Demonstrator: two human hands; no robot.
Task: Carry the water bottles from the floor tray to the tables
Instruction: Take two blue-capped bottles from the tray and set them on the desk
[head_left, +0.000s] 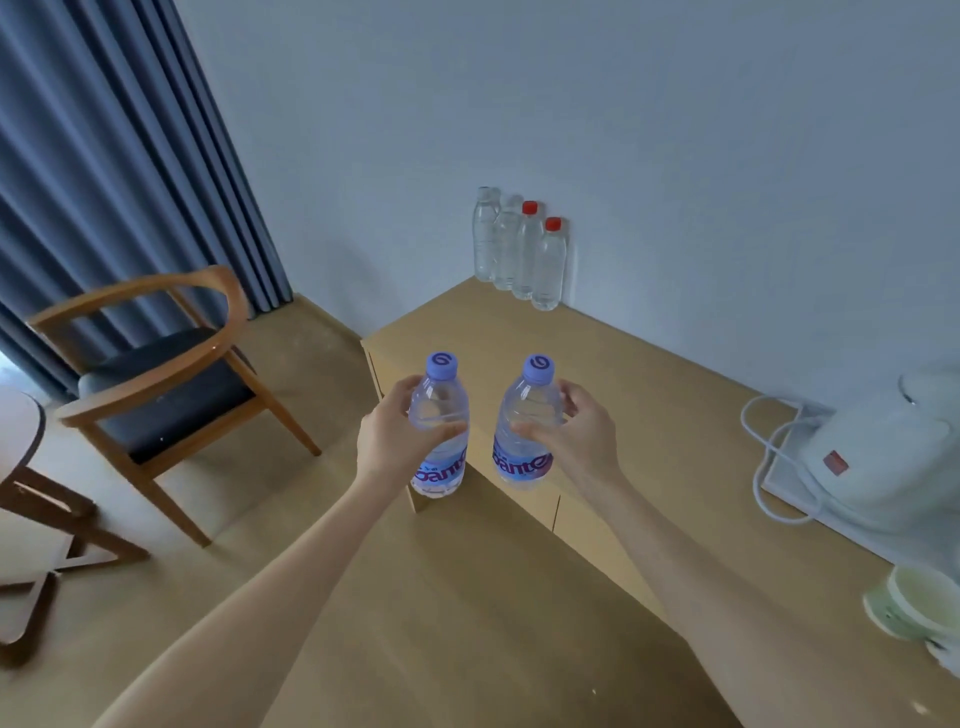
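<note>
My left hand (392, 434) grips a clear water bottle with a purple cap and purple label (440, 467), held upright over the near left corner of the wooden cabinet top (649, 415). My right hand (576, 434) grips a second, matching bottle (522, 462), also upright, over the cabinet's front edge. Several clear bottles stand against the wall at the cabinet's far corner, two with clear caps (485, 236) and two with red caps (546, 265). The floor tray is out of view.
A white kettle with a coiled cord (878, 457) sits on a white tray at the right of the cabinet. A pale green cup (919, 605) stands near the right edge. A wooden armchair (156, 384) and a round side table (21, 467) stand left, before blue curtains.
</note>
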